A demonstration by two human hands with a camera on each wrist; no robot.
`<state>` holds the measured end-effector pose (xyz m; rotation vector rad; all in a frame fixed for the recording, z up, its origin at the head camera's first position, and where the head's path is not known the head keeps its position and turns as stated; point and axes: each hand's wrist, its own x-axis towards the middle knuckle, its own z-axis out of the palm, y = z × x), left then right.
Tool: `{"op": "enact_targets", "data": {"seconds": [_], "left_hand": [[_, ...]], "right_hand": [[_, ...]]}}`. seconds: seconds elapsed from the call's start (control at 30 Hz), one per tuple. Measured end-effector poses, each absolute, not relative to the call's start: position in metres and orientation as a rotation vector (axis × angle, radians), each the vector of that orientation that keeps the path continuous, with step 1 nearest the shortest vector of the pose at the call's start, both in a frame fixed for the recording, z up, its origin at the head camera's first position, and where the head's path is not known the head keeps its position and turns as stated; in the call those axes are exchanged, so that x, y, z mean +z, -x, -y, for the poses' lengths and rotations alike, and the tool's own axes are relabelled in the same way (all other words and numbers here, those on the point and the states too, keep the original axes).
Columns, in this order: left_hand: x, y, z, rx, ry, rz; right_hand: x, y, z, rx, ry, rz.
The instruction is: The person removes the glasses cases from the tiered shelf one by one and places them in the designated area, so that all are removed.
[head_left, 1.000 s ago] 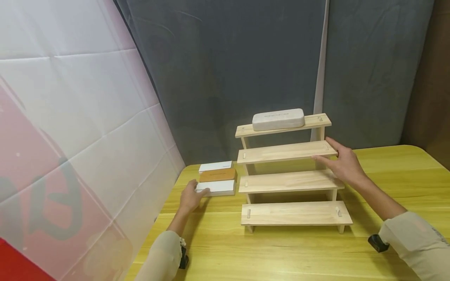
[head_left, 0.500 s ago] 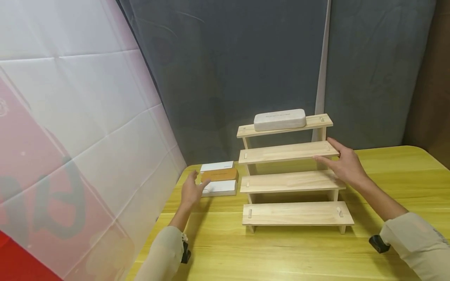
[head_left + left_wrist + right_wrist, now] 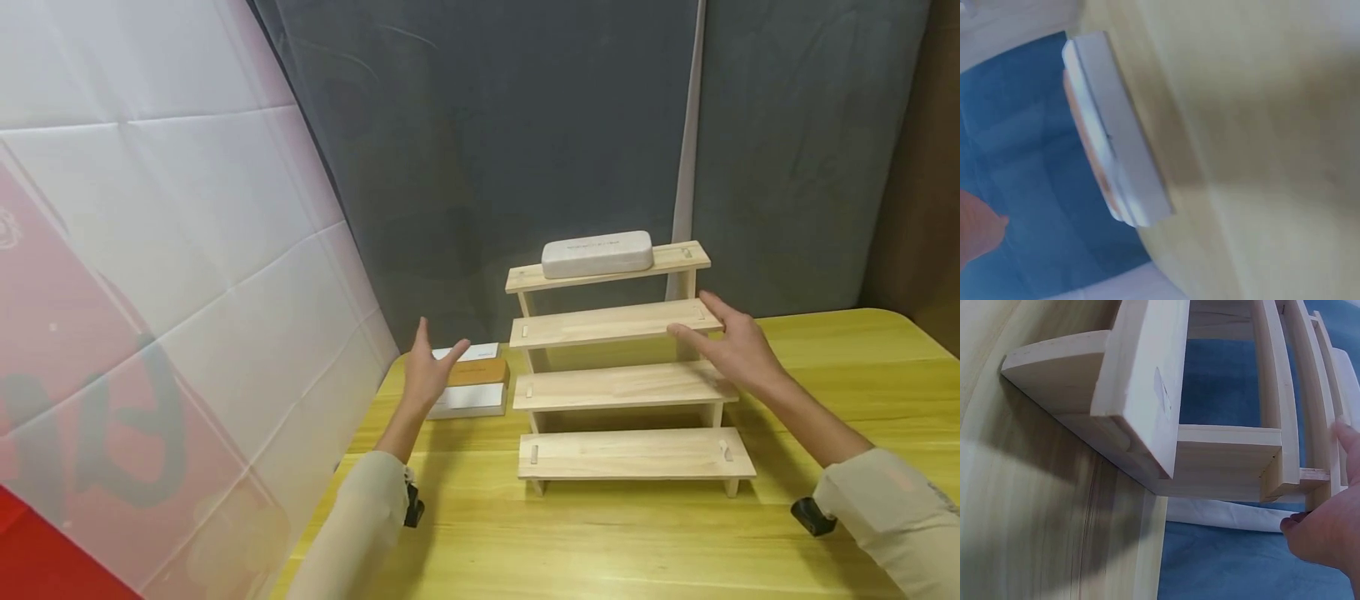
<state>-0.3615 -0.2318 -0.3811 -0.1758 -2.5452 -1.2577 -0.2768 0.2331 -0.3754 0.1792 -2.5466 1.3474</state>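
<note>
A stepped wooden display shelf [image 3: 630, 457] stands on the table, with an oblong whitish case [image 3: 597, 255] lying on its top tier. My right hand [image 3: 738, 348] holds the right end of the second tier from the top, thumb on one side and fingers round the other. To the left of the shelf lie a white box [image 3: 474, 400], an orange-brown case [image 3: 480, 372] and another white box [image 3: 483, 352] in a row. Raised over their left side, my left hand [image 3: 427, 377] has its thumb and fingers spread, holding nothing. It hides part of the row in the head view.
The yellow wood-grain table [image 3: 600, 542] runs up to a grey curtain [image 3: 480, 167] behind the shelf. A white and pink printed sheet [image 3: 225, 350] slopes along the left side. The lower three tiers of the shelf carry nothing.
My left hand has come away from the front white box, rising and shifting slightly right as its fingers spread. The right hand keeps its hold on the shelf.
</note>
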Motion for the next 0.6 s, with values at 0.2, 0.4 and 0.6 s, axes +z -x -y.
{"op": "enact_targets", "data": {"seconds": [0.2,0.4,0.6], "left_hand": [[-0.361,0.368,0.205,-1.298,0.263,2.491],[-0.34,0.375,0.181,-1.323,0.321,2.452],[-0.319,0.381,0.154,-1.361,0.411,2.381]], "right_hand": [[-0.372,0.28,-0.236,1.381,-0.141,2.559],[-0.367,0.29,-0.241,1.364,-0.137,2.58],[-0.361,0.298,-0.242,1.347,-0.169,2.554]]}}
